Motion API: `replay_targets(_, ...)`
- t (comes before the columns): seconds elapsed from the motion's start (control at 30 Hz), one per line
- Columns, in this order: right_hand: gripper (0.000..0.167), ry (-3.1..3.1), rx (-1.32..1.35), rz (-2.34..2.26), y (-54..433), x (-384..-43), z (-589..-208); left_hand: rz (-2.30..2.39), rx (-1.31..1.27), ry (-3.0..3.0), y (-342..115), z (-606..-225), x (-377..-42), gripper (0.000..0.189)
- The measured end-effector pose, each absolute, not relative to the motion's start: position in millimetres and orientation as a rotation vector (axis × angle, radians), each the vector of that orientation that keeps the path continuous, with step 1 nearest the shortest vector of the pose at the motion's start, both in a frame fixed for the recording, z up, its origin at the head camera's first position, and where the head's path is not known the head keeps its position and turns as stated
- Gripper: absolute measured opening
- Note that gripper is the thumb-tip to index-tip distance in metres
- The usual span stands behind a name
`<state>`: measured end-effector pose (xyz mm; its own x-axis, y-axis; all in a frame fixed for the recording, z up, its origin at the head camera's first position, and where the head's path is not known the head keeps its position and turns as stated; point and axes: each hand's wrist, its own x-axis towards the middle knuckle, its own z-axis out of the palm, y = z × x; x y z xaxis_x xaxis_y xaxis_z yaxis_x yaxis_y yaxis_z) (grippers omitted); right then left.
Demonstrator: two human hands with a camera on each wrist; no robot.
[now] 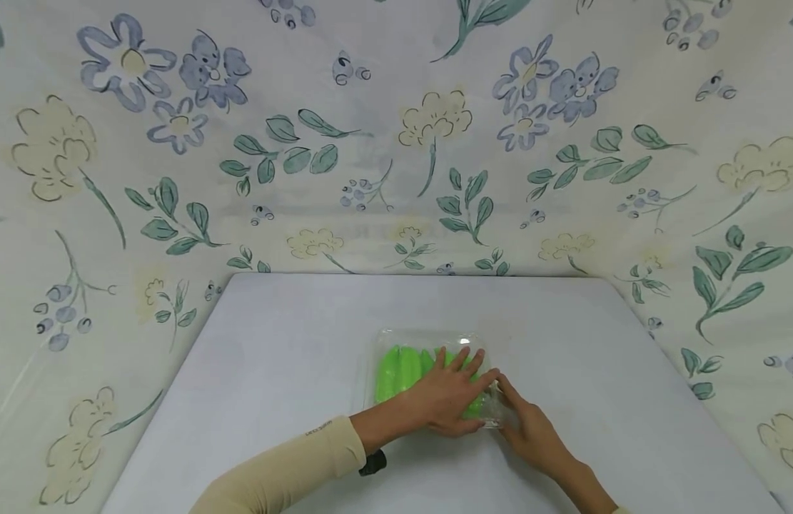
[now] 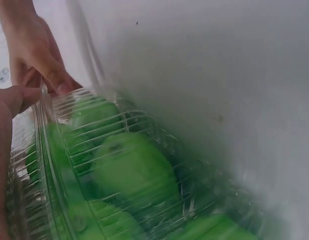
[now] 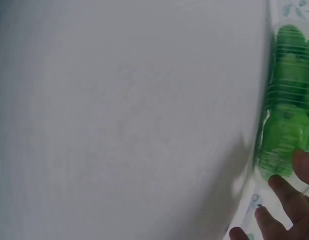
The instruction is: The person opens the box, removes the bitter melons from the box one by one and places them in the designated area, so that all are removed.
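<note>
A clear plastic box (image 1: 396, 335) lies on the table, with several rounded green pieces (image 1: 405, 371), fruit-like in shape, inside. In the left wrist view, the ribbed lid (image 2: 94, 135) covers the green pieces. My left hand (image 1: 450, 392) lies across the box's right part, its fingers spread over the lid and its thumb near the close edge. At the box's right end, my right hand (image 1: 531, 428) holds the edge between thumb and fingers. The right wrist view shows that hand's fingertips (image 3: 284, 192) by the box's end; some of its grip is hidden.
The white table (image 1: 293, 328) extends around the box. Behind and beside it hangs a flower-printed cloth (image 1: 370, 235). A small black object (image 1: 373, 463) shows by my left wrist, under the beige sleeve (image 1: 293, 457).
</note>
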<state>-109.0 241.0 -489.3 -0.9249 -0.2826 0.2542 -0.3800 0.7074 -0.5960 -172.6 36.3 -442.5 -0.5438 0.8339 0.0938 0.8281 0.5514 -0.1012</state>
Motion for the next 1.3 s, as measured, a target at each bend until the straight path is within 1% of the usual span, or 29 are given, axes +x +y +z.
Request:
replay_targets(0.1, 0.085, -2.763, 0.563, 0.988, 241, -111, -487, 0.073, -1.420, -2.639, 36, -440, -174, 0.079)
replay_targets(0.47, 0.086, -2.842, 0.512, 0.947, 244, -113, -487, 0.086, -1.417, -2.619, 35, -439, -175, 0.080)
replay_targets(0.77, 0.089, -2.825, 0.566, 0.908, 248, -114, -487, 0.112, -1.421, -2.605, 35, -438, -175, 0.081)
replay_targets(1.3, 0.085, -2.804, 0.652, 0.890, 252, -108, -480, 0.104, -1.412, -2.629, 34, -438, -173, 0.082)
